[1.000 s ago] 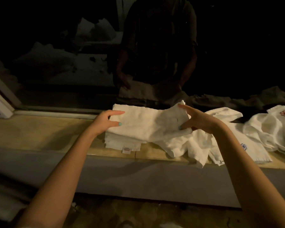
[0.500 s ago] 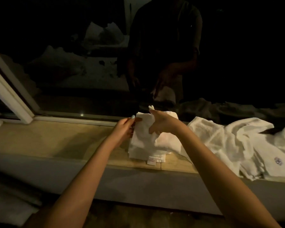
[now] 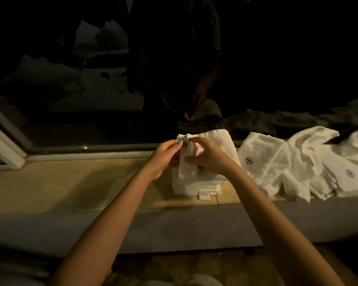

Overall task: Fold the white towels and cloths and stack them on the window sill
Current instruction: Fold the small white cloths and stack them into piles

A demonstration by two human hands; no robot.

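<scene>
Small white cloth [image 3: 185,170], red emblem showing, held over folded stack [image 3: 196,185] on window sill [image 3: 70,182]; contact with stack unclear. Pinched at left edge by left hand [image 3: 163,156], thumb and fingers curled on it; gripped on top by right hand [image 3: 210,156], fingers bent over the fold. Likely light, soft, floppy, not slippery; best taken at corners or folded edge to keep layers aligned. Loose unfolded cloths [image 3: 277,164] heaped right of right hand.

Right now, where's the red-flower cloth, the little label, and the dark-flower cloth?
red-flower cloth [image 3: 194,150], head view, patch beside its red stitching.
little label [image 3: 204,196], head view, its middle.
dark-flower cloth [image 3: 265,164], head view, its flat middle.
</scene>
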